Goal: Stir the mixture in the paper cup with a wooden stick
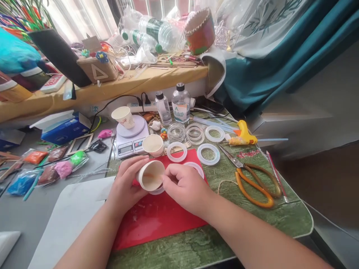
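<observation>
My left hand (127, 185) is wrapped round the left side of a paper cup (152, 175), tilted so that its inside shows. A thin brownish stick lies inside the cup. At the cup's right rim, my right hand (182, 183) is closed in a pinch; what its fingertips hold is too small to make out. Both hands are over a red sheet (162, 218). Partly hidden below the cup is a pale ring. Another ring mould (196, 168) shows behind my right hand, and a second paper cup (153, 145) stands just behind.
Beyond are a kitchen scale (130, 136) bearing a cup (123, 116), two clear bottles (181, 104), and several ring moulds (208, 154). Scissors (249, 175) and a yellow glue gun (243, 133) lie right. Bagged coloured clay (64, 169) is left. A cluttered ledge (168, 76) runs behind.
</observation>
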